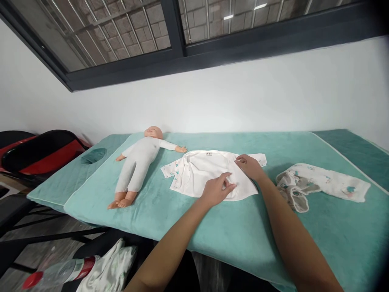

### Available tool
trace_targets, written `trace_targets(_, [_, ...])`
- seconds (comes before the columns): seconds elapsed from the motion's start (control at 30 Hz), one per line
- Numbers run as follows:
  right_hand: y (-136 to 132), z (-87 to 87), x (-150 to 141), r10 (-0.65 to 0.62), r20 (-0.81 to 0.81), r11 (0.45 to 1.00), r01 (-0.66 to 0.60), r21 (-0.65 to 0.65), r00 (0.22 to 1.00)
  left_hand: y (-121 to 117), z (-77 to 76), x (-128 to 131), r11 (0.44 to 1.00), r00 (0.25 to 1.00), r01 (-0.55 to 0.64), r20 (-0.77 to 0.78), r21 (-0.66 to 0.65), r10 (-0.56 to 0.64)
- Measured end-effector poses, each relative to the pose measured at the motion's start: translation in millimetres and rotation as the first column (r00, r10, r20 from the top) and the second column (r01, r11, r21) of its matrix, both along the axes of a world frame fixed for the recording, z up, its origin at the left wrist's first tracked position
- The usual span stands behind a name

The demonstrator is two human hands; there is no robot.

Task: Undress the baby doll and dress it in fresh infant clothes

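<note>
A white baby shirt (200,178) with small printed patterns on its sleeves is spread on the green-covered bed. Over its lower middle lies my left hand (215,190), thumb and forefinger apart, fingertips at the cloth. My right hand (249,167) is at the shirt's upper right near a sleeve, its fingertips closed together on the fabric edge. To the left a baby doll (138,156) with a pale cloth body lies on its back, arms out, one hand close to the shirt.
Crumpled printed baby clothing (328,182) lies on the bed (231,227) at right. A wall and barred window (121,28) rise behind. Chairs (45,152) stand at left. Below the front edge are a red-capped bottle (60,272) and a patterned cloth (109,267).
</note>
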State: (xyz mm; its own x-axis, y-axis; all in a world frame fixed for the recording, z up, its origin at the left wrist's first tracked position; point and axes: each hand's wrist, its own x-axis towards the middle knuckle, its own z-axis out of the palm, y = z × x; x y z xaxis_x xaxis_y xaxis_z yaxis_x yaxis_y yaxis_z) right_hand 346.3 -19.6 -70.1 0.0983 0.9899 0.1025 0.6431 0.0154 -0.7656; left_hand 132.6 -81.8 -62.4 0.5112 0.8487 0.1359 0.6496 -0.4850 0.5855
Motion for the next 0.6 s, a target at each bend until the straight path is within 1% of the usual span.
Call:
trace_targets(0.07, [2.1,-1.7,-3.6,0.015,-0.145,1.000,-0.015,0.002,0.989,-3.2,0.5,13.4,0.998,0.998,-0.055,0.008,-0.036,0.055])
trace_targets(0.1, [3.6,-2.8,-5.2,0.024,-0.223,1.000,-0.022,0.011,0.975,-5.9,0.0,20.7,0.997,0.997,-0.071,-0.014,-0.020,0.071])
trace_targets(0.17, [7.4,-5.2,-8.3,0.049,-0.343,0.999,-0.039,0.038,0.938,-12.2,-2.4,33.8,0.995,0.993,-0.080,-0.087,0.060,0.085])
trace_targets(0.23, [12.6,-6.8,-10.9,0.052,-0.381,0.998,-0.038,0.043,0.923,-16.9,-6.4,42.2,0.988,0.985,-0.060,-0.149,0.140,0.081])
trace_targets(0.3, [19.7,-7.0,-12.7,0.014,-0.353,1.000,-0.015,0.000,0.935,-17.9,-10.7,44.6,0.985,0.986,-0.029,-0.158,0.173,0.057])
trace_targets(0.37, [28.8,-5.8,-12.9,-0.028,-0.310,0.998,0.010,-0.057,0.950,-15.4,-14.6,42.4,0.987,0.994,-0.001,-0.105,0.163,0.018])
trace_targets(0.43, [38.6,-4.3,-11.1,-0.034,-0.295,0.995,0.005,-0.099,0.955,-11.3,-17.5,38.4,0.992,1.000,0.006,-0.001,0.123,-0.006])
trace_targets(0.53, [50.4,-3.6,-5.4,-0.005,-0.338,0.994,-0.032,-0.104,0.941,-6.7,-19.8,33.6,1.000,0.983,-0.013,0.184,0.028,0.007])
trace_targets(0.6, [54.4,-5.2,-1.4,-0.011,-0.381,0.997,-0.021,-0.080,0.924,-5.7,-20.6,32.3,0.999,0.962,-0.032,0.272,-0.026,0.038])
